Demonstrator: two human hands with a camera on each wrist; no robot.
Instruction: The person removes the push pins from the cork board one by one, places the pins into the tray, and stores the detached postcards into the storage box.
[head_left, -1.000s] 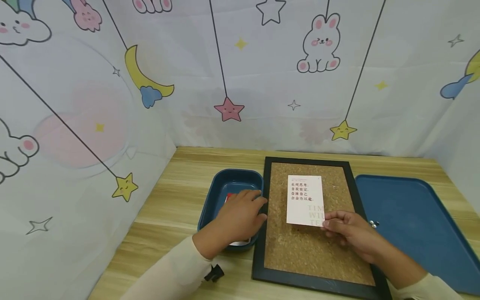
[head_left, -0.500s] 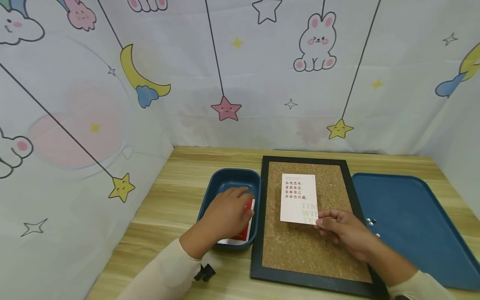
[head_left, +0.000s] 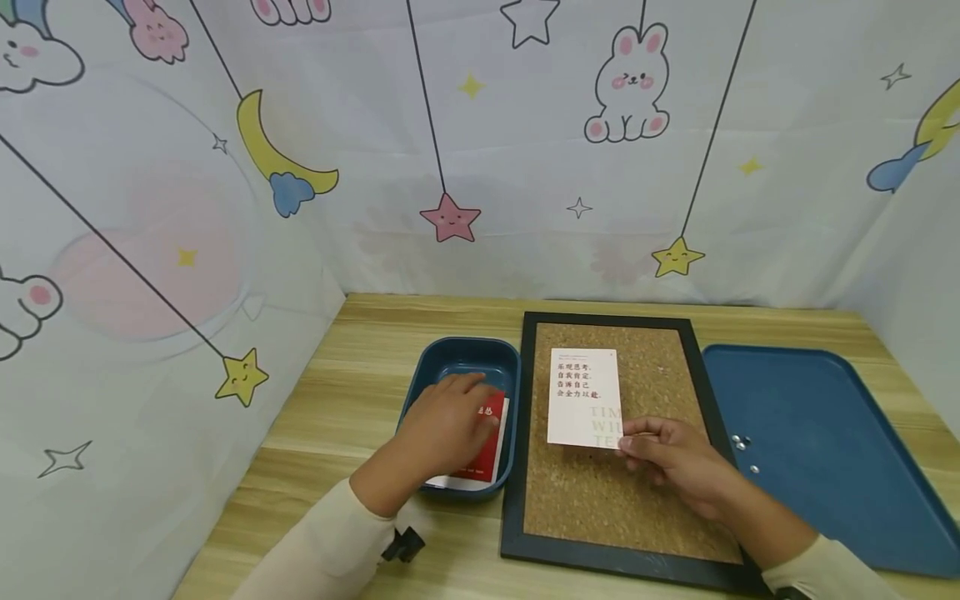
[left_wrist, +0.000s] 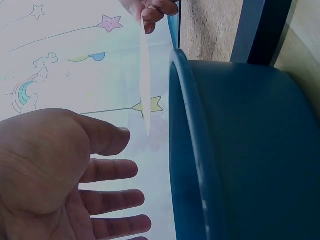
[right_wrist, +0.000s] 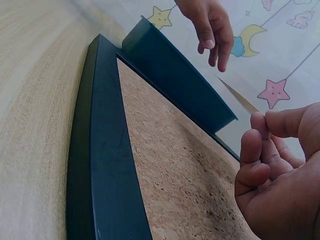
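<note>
My right hand [head_left: 678,462] pinches a white card [head_left: 585,396] by its lower right corner, thumb against fingers. Red and grey print covers the card's face. It is held above the corkboard [head_left: 637,508], and the right wrist view catches it nearly edge-on. My left hand [head_left: 446,429] hovers over the small blue bin [head_left: 517,417], fingers loosely extended and holding nothing, as the left wrist view [left_wrist: 65,175] confirms. Inside the bin lies a red card [head_left: 486,454] with a white edge, partly hidden beneath that hand.
A black frame [head_left: 630,571] borders the corkboard. To its right lies a large blue tray [head_left: 825,450], with several small shiny metal pieces [head_left: 741,442] near its left edge. A cartoon-printed white cloth [head_left: 525,167] hangs behind and to the left of the wooden table [head_left: 322,375].
My left hand has drawn left over the bin, uncovering more of the red card. The right hand has carried the white card a little to the left across the corkboard.
</note>
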